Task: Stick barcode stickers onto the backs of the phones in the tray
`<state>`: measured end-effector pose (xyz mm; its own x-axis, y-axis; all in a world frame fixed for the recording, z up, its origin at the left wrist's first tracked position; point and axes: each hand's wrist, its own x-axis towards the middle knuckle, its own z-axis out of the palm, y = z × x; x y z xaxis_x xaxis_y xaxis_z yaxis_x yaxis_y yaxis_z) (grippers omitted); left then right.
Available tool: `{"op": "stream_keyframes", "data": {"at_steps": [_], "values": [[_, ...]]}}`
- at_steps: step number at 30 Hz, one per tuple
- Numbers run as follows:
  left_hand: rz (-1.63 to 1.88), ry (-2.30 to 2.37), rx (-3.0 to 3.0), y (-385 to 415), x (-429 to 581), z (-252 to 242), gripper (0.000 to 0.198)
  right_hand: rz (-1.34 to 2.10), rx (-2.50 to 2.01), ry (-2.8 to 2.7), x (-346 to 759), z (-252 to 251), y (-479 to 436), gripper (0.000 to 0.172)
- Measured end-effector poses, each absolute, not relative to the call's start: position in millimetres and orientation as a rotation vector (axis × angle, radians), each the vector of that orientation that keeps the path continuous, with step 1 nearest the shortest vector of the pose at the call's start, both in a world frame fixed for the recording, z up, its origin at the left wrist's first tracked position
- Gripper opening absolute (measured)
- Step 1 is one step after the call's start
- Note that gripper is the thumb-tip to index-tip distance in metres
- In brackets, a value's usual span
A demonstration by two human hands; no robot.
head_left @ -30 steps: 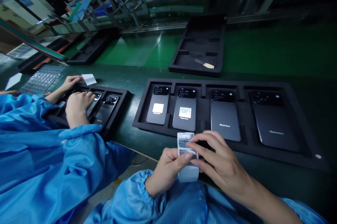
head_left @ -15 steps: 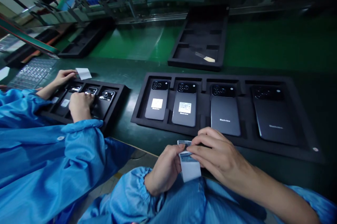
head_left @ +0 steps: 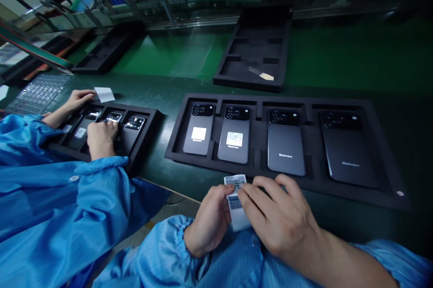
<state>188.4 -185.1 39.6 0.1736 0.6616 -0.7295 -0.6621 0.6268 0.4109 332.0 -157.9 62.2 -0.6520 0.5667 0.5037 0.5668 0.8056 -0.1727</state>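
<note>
Both hands work close together just in front of the person's body. The left hand (head_left: pixel 209 221) pinches a strip of barcode labels (head_left: pixel 236 202) between thumb and fingers, apparently to keep it steady. The right hand (head_left: pixel 279 216) lies across the strip's upper end with its fingers curled over; its thumb is hidden, so I cannot tell whether it pinches too. Just beyond the fingertips sits a black foam tray (head_left: pixel 389 175), whose recesses seem meant to keep four Blackview phones (head_left: pixel 286 155) apart, backs up, cameras pointing away from the hands. The two nearest the left hand carry white labels (head_left: pixel 199 133); the other two show none. Well left of the hands, a co-worker's hand (head_left: pixel 101 140) rests over phones in a smaller tray (head_left: pixel 149 132).
</note>
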Motion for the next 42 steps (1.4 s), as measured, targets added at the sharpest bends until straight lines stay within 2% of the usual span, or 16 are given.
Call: {"op": "stream_keyframes", "data": {"at_steps": [12, 21, 25, 29, 32, 35, 38, 42], "values": [[0.98, 1.057, -0.044, -179.2, 194.6, 43.3, 0.035, 0.005, -0.851, -2.423, 336.9, 63.4, -155.8, 0.029], [0.934, 1.046, -0.044, -173.8, 194.2, 38.6, 0.026, -0.224, -0.671, -2.42, 339.1, 59.0, -159.3, 0.026], [0.842, 1.017, 0.077, -167.1, 186.8, 34.8, 0.029, 0.094, -0.725, -2.346, 359.6, 77.3, -149.1, 0.028], [0.699, 1.128, 0.524, -159.0, 170.4, 40.5, 0.043, 0.37, -0.894, -2.27, 399.5, 97.9, -121.8, 0.012], [0.719, 1.133, 1.252, -152.0, 165.4, 51.9, 0.038, 0.382, -0.929, -2.225, 428.5, 97.9, -96.9, 0.016], [0.873, 0.842, 1.972, -143.8, 175.7, 58.5, 0.033, 0.475, -0.933, -2.16, 444.9, 83.1, -72.9, 0.013], [0.874, 0.612, 2.373, -135.6, 195.3, 51.8, 0.035, 0.701, -1.032, -2.104, 448.4, 61.3, -53.2, 0.004], [0.774, 0.623, 2.644, -127.7, 216.0, 29.3, 0.033, 0.947, -1.123, -2.076, 446.1, 35.1, -37.4, 0.014]]}}
